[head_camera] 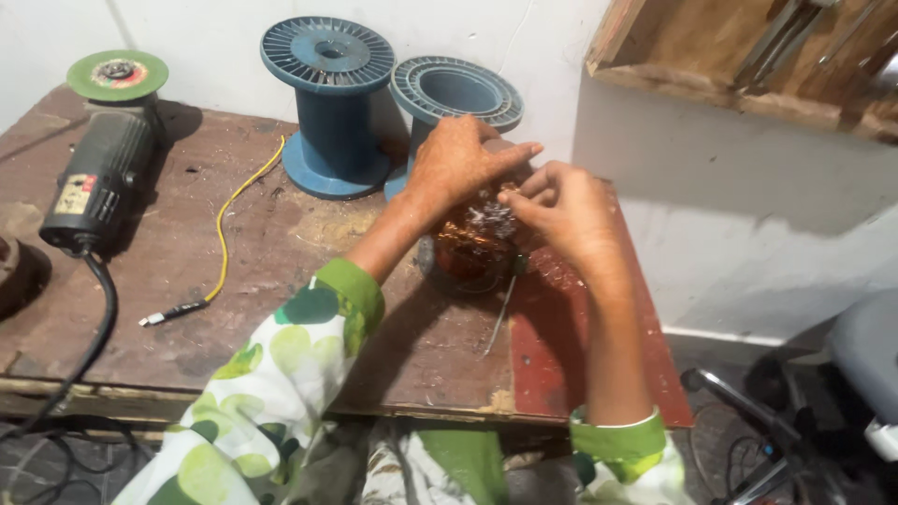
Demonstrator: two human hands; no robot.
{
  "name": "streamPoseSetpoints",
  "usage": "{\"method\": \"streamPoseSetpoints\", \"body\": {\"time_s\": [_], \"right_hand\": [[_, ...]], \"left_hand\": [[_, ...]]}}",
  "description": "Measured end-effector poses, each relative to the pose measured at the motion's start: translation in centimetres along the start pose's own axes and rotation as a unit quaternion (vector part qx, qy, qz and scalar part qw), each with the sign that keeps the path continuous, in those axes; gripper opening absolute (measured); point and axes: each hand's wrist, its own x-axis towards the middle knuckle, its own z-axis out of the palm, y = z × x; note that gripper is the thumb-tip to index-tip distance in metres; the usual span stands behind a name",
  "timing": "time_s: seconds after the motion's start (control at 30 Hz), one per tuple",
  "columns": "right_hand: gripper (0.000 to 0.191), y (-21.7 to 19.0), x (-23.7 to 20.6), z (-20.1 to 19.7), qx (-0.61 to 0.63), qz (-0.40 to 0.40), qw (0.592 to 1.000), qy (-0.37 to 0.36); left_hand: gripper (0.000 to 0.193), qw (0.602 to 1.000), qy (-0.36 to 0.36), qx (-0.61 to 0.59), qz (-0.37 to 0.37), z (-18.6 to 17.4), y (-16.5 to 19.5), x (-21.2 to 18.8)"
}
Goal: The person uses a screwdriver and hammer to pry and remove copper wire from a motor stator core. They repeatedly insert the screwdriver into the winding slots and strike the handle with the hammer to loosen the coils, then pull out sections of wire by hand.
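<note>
The light is soft and fairly even, coming from above and a little to my left. The angle grinder (101, 178) and the two blue spools (329, 103) throw shadows to the right onto the wooden bench (187, 271) and the wall. My left hand (456, 161) and right hand (566, 215) look slightly smeared, and the copper coil (472, 245) under them glints. The lower corners are dim, and the whole picture is grainy.

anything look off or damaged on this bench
The wooden bench top is worn, its front edge chipped. A yellow cable lies loose across it. Both hands, left hand and right hand, work a copper wire coil.
</note>
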Motion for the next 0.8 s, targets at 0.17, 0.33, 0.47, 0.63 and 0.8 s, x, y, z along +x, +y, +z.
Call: {"method": "streamPoseSetpoints", "body": {"time_s": [0.17, 0.33, 0.47, 0.63, 0.8], "right_hand": [[0.027, 0.0, 0.8, 1.1, -0.115, -0.066, 0.991, 0.022], [0.023, -0.5, 2.0, 1.6, -0.210, -0.137, 0.968, 0.021], [0.017, -1.1, 1.9, 1.5, -0.195, -0.092, 0.976, 0.002], [0.021, -0.3, 1.0, 1.4, -0.145, 0.006, 0.989, 0.032], [0.022, 1.2, 0.7, 2.3, -0.135, -0.022, 0.984, 0.114]], "left_hand": [[0.050, 0.999, 0.002, -0.011, -0.044, -0.8, -0.3, -0.5], [0.049, 0.999, 0.013, -0.025, -0.031, -1.7, -0.4, -1.3], [0.049, 0.997, 0.032, -0.028, -0.059, -1.7, -0.1, -1.9], [0.054, 0.998, -0.027, 0.013, -0.055, -1.2, 0.6, -1.0], [0.068, 0.993, -0.015, 0.120, -0.004, -0.3, 1.1, 0.3]]}}
